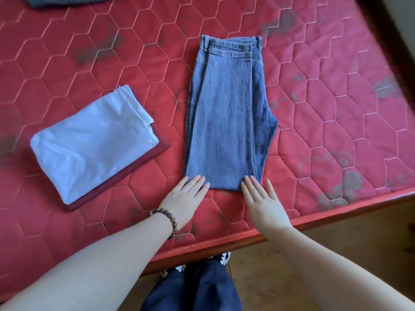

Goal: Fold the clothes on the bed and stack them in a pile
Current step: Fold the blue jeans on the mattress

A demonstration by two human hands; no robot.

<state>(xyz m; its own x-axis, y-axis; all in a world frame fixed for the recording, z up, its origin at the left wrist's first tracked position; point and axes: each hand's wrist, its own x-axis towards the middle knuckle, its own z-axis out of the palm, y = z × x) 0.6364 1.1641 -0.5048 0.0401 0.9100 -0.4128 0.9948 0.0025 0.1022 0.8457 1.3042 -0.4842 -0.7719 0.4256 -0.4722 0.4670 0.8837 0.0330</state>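
From the head camera I look down on a bed (67,52) covered in a red quilted mattress with a hexagon stitch pattern and dark smudges in places. In the centre of the frame lie the blue jeans (226,117), folded lengthwise into a narrow strip, waistband toward the top of the frame and the folded lower end toward the bottom.

My left hand (186,198) lies flat with fingers straight and slightly spread, its fingertips touching the lower left corner of the jeans; it grips nothing. A brown bead bracelet (167,221) circles that wrist. My right hand (262,203) is likewise flat and open, fingers straight, its fingertips resting on the lower right corner of the jeans, holding nothing.

To the left of centre sits the pile: a folded white garment (94,144) lying on top of a folded dark red garment (143,162), whose edge shows along the lower and right sides. The pile is near the jeans but apart from them. At the upper left edge of the frame a grey garment (67,1) is partly cut off.

No containers appear. At the bottom of the frame I see dark blue trousers (195,290) on my legs, standing at the bed's red edge, with a wooden floor (336,254) at lower right.
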